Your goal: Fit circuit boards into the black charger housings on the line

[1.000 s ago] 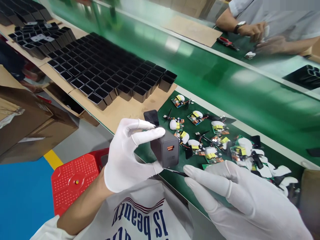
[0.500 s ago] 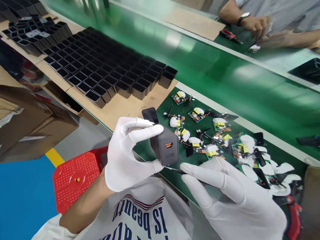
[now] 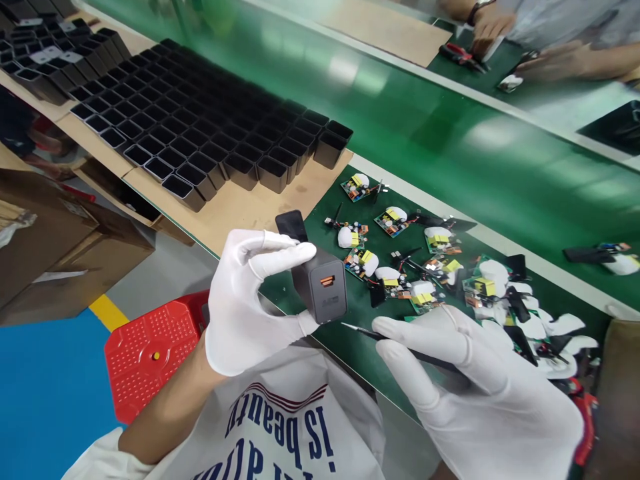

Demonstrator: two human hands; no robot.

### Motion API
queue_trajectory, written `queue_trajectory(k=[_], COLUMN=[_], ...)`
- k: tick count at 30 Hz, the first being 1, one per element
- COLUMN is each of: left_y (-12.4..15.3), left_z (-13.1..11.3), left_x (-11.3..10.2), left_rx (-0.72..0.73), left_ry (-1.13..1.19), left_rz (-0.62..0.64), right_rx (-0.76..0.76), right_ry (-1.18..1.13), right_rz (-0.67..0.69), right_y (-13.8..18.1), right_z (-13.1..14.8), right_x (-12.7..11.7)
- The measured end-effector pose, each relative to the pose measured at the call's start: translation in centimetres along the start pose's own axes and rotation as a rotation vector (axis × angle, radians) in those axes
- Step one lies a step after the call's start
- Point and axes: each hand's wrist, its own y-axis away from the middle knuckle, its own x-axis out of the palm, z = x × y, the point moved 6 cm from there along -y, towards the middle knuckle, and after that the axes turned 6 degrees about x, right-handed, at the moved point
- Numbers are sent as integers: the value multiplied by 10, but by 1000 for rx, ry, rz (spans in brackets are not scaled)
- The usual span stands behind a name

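Left hand: the gloved left hand (image 3: 250,300) is being closed around a dark grey charger housing (image 3: 320,287), with the forefinger laid over its top edge and the thumb pressed beneath its lower corner.

Charger housing: it is being held in the air just to the right of the left palm, with the orange port on its end face being turned toward the camera; its long axis is running away from the camera, back toward the left fingers.

Right hand: the gloved right hand (image 3: 475,393) is being curled around a thin dark pointed tool (image 3: 370,333), held like a pen.

Tool: its tip is being aimed leftward at the housing's lower corner, just beside it but apart; whether it is touching cannot be told.

Key relation: the housing is lying left of and slightly above the tool tip, and is already in the left hand's hold, so the right hand is the farther one.

Beyond the hands: small circuit boards (image 3: 395,267) are being left scattered on the green mat (image 3: 350,347), past the housing and the right fingers.

Beyond the left hand: empty black casings (image 3: 215,133) are being kept in rows on cardboard.

Far side: another person's hands (image 3: 493,23) are being used across the conveyor belt (image 3: 425,147).
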Motion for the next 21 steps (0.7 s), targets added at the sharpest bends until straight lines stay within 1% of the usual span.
queue_trajectory(k=[5,11,17,21], left_y=[0,1,-2,-3], left_z=[2,3,-2,-1], left_x=[-2,-2,-2,-1], left_rx=[-9,-9,49,44], left_ry=[-10,14,-68,-96], left_rz=[8,12,26,42], right_rx=[-40,-59,-97,-116], right_ry=[98,93,100,96], right_rz=[30,59,73,84], right_y=[-4,-2,-5,-8], right_z=[1,-1,2,4], right_x=[1,5,8,8])
